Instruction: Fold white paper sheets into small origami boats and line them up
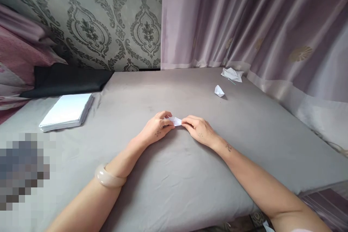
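A small folded piece of white paper (177, 121) is stretched between my two hands, low over the grey cloth in the middle of the view. My left hand (157, 126) pinches its left end, and the fingers cover part of it. At the right end, my right hand (199, 129) grips the paper between thumb and fingertips. Farther back to the right, a small folded white paper shape (219, 91) sits by itself on the cloth. Which form the held paper has, I cannot tell.
A thick stack of white paper (66, 110) lies on the grey-covered surface (163, 188) at the left, before a black cloth (70, 79). Crumpled white papers (232, 74) lie at the back right, near the purple curtain (206, 18). A blurred patch covers the lower left.
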Available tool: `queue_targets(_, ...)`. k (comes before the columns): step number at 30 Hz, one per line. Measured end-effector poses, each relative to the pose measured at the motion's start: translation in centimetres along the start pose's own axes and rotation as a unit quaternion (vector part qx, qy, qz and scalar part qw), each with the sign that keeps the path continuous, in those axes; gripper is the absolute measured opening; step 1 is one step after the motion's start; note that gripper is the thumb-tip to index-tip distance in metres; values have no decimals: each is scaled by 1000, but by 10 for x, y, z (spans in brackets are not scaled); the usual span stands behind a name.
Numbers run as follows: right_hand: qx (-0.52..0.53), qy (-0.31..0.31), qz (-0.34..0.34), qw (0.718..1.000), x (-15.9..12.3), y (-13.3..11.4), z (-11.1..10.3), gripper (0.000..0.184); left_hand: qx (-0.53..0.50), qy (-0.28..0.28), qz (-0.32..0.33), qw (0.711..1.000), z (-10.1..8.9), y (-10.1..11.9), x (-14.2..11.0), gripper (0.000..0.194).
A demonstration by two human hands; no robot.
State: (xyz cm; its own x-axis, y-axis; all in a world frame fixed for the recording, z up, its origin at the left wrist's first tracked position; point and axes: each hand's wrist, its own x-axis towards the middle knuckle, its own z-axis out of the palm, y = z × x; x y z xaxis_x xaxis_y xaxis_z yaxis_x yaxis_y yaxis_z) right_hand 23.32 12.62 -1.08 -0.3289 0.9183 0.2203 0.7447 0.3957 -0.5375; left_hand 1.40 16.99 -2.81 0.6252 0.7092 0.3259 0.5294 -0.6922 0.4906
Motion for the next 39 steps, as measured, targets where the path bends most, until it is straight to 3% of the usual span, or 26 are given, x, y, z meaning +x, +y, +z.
queue_targets(4, -47, 8, -13, 999, -1, -5, 1, 17, 7, -4, -37, 999, 1, 4, 1, 18)
queue_targets(10, -108, 22, -31, 993, 3, -14, 15, 13, 26, -11, -28, 999, 0, 6, 3, 24)
queue_targets(16, -105, 14, -17, 994, 5, -15, 17, 16, 14, -30, -1, 999, -3, 2, 3, 21)
queue_targets(26, -131, 15, 3, 991, 9, -17, 20, 22, 12, 5, -4, 1000, 1, 1, 4, 35)
queue_targets(39, -115, -4, 0, 993, 8, -16, 13, 19, -14, -10, -10, 1000, 1, -2, 4, 26)
